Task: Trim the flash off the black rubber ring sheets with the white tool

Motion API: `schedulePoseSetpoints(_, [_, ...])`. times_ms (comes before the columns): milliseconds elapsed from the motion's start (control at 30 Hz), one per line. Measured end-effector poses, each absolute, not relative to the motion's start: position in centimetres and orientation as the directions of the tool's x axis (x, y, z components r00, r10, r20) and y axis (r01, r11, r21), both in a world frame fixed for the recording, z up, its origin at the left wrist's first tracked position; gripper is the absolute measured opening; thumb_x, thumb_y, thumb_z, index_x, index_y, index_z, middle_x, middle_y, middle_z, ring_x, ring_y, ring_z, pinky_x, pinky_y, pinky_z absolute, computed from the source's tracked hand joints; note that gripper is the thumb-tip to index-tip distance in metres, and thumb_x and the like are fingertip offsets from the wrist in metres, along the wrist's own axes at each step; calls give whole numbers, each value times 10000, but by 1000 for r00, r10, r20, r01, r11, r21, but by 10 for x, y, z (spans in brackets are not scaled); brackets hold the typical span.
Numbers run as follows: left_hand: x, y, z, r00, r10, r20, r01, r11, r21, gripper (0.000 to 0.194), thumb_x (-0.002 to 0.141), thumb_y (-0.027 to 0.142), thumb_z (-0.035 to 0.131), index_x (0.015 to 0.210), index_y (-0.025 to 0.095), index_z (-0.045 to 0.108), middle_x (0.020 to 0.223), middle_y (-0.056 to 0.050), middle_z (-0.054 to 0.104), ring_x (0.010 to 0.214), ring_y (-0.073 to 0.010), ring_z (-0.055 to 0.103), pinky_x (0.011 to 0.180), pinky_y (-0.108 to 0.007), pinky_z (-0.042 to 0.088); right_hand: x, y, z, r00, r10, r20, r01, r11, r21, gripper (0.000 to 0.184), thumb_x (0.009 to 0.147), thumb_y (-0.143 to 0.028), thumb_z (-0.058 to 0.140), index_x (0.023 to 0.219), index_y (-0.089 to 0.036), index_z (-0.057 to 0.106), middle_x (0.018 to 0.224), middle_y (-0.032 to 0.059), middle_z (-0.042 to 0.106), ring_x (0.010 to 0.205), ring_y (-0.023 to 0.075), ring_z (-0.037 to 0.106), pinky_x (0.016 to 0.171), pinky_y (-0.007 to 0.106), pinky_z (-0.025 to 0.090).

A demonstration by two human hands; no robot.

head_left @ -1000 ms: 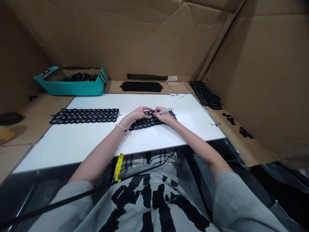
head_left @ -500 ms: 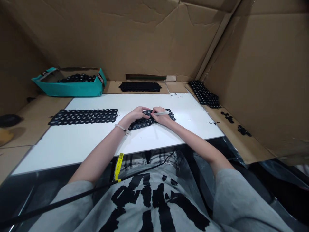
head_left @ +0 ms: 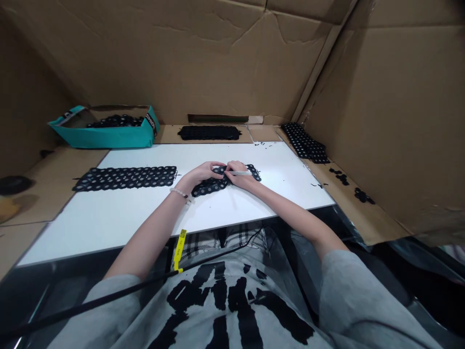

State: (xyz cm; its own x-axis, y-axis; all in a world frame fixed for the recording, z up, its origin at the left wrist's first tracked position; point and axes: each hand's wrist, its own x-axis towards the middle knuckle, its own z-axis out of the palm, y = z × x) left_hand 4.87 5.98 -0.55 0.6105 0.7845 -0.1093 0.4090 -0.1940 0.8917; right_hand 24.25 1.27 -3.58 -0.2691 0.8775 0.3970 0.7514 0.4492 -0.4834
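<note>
A black strip of joined round pieces with grey centres (head_left: 208,187) lies on the white board under both my hands. My left hand (head_left: 203,173) is closed on the strip's upper middle, thumb and fingers pinching it. My right hand (head_left: 240,175), just beside it, grips a slim white pen-like tool (head_left: 240,173). Its tip end is hidden at my fingers, so I cannot tell whether it touches the strip. To the left, a second black strip (head_left: 127,178) lies flat on the board.
A teal box (head_left: 109,139) holding more black pieces stands at the back left. Behind the white board (head_left: 90,225) lies a dark stack of strips (head_left: 209,133). On the right cardboard edge are another dotted sheet (head_left: 305,143) and small black pieces (head_left: 363,196). Cardboard walls (head_left: 218,63) rise around.
The view has shifted slightly. Both hands stay at nearly the same spot on the strip, and the right one still holds the white pen-like tool.
</note>
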Motion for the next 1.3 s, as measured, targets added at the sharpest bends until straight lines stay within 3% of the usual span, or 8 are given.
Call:
schedulePoseSetpoints(133, [47, 62, -6, 597, 802, -36, 469, -312, 826, 595, 631, 432, 774, 1161, 168, 705, 1189, -98, 714, 1112, -293, 619, 974, -359, 446, 257, 14, -28, -281, 888, 364, 650, 456, -608, 158, 862, -321, 559, 744, -216, 541, 842, 34, 646, 845, 202, 571, 809, 326, 409])
schedulePoseSetpoints(267, [46, 66, -10, 571, 821, -13, 563, -380, 734, 399, 683, 515, 710, 880, 170, 746, 916, -89, 745, 901, -282, 647, 862, -372, 466, 276, 16, -18, -284, 940, 188, 570, 323, -756, 171, 789, -345, 605, 694, -207, 570, 728, -4, 639, 748, 176, 576, 741, 298, 416])
schedulePoseSetpoints(400, [47, 69, -16, 575, 818, 10, 551, -397, 734, 355, 668, 534, 699, 775, 195, 723, 814, -52, 728, 819, -254, 621, 792, -351, 453, 273, 17, -17, -266, 946, 184, 395, 281, -875, 167, 778, -350, 597, 704, -203, 575, 904, 24, 711, 870, 176, 629, 839, 300, 443])
schedulePoseSetpoints(633, [48, 69, -18, 595, 804, -19, 512, -360, 780, 387, 673, 569, 681, 778, 199, 727, 777, -30, 710, 793, -247, 605, 776, -343, 436, 254, 16, -26, -144, 950, 277, 465, 312, -828, 210, 794, -390, 565, 681, -217, 532, 683, -25, 584, 705, 162, 542, 681, 279, 400])
schedulePoseSetpoints(833, [48, 67, -19, 588, 806, -74, 511, -299, 806, 383, 685, 576, 684, 756, 201, 716, 737, -12, 686, 762, -226, 583, 759, -333, 418, 253, 15, -28, -147, 947, 286, 470, 321, -822, 193, 795, -382, 570, 703, -218, 525, 701, -28, 587, 711, 159, 550, 686, 279, 396])
schedulePoseSetpoints(1067, [42, 66, -7, 688, 708, -160, 480, -279, 832, 429, 702, 595, 674, 851, 198, 735, 848, -25, 731, 858, -242, 606, 812, -329, 418, 240, 10, -28, -147, 931, 335, 630, 349, -694, 176, 848, -347, 514, 718, -230, 500, 733, -12, 607, 735, 170, 547, 716, 296, 392])
schedulePoseSetpoints(1300, [47, 60, -4, 611, 791, -46, 556, -387, 735, 504, 544, 512, 814, 938, 217, 708, 986, -43, 733, 1000, -291, 614, 873, -337, 442, 254, 13, -23, -135, 963, 234, 484, 270, -832, 195, 791, -380, 572, 689, -216, 551, 725, -12, 627, 753, 172, 576, 718, 290, 415])
